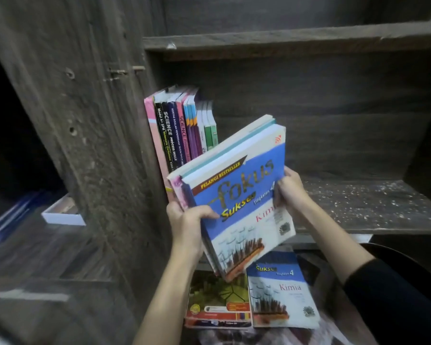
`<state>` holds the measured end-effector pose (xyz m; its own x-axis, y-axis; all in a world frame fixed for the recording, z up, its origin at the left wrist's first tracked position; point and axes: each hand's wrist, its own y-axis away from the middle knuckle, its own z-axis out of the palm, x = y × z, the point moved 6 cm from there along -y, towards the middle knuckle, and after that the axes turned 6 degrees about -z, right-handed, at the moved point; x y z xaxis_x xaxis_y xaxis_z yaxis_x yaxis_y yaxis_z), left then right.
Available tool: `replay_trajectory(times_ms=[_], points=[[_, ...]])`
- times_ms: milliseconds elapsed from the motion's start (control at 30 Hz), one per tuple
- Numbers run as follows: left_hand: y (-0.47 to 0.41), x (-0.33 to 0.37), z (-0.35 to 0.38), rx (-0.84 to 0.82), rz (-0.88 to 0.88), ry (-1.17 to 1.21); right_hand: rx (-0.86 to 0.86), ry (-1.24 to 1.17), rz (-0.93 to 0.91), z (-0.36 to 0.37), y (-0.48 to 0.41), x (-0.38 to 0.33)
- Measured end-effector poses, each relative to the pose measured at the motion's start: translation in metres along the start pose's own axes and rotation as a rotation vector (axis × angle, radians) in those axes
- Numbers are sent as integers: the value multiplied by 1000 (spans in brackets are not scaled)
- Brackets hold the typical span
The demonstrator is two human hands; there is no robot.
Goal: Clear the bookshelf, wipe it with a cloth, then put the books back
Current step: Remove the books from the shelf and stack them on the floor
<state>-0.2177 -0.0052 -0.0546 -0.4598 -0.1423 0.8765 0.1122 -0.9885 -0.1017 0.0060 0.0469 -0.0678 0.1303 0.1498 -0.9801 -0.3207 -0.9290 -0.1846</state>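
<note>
Two hands hold a tilted stack of books at a wooden bookshelf

Both are bare hands of one person, seen from above. The left grip [187, 220] is clenched round the lower left edge of a stack of books [237, 195], with the thumb across the front cover. The right grip [290, 192] clasps the stack's right edge, fingers curled over the cover. The stack is tilted, its top leaning away from both grips. Its front cover is blue and white and reads "Fokus Sukses" and "Kimia".

Beyond the left grip, a row of upright books [182, 128] stands against the bookshelf's side panel [97, 120]. The top of the held stack overlaps this row.

To the right of the right grip stretches the shelf board [371, 205], dark wood dotted with pale specks.

Below both grips, two more books lie flat, side by side. A blue "Kimia" book [281, 292] lies nearer the right grip and a green and yellow book [217, 300] nearer the left.

A black sleeve [383, 295] covers the right forearm. Well to the left of the left grip sits a white box [62, 212].
</note>
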Motion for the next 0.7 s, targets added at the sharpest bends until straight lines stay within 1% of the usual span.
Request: replay_trajectory(times_ms=[100,233,300,433,500,600,667,700], points=[[17,-17,-14,18,-92,64,16,45,12,-10,23,1],[32,-57,-44,79,-262,151,37,129,44,-18,50,18],[41,-78,-58,109,-354,197,36,174,56,-18,61,32],[65,-123,-85,175,-516,256,-15,339,80,-13,75,75],[79,-148,-100,221,-606,250,-63,460,55,-8,82,95],[103,-204,-132,316,-815,263,-183,645,88,1,101,121],[121,-241,-155,395,-895,288,-291,760,114,13,113,143],[130,-254,-169,425,-920,221,-348,807,136,19,119,156]])
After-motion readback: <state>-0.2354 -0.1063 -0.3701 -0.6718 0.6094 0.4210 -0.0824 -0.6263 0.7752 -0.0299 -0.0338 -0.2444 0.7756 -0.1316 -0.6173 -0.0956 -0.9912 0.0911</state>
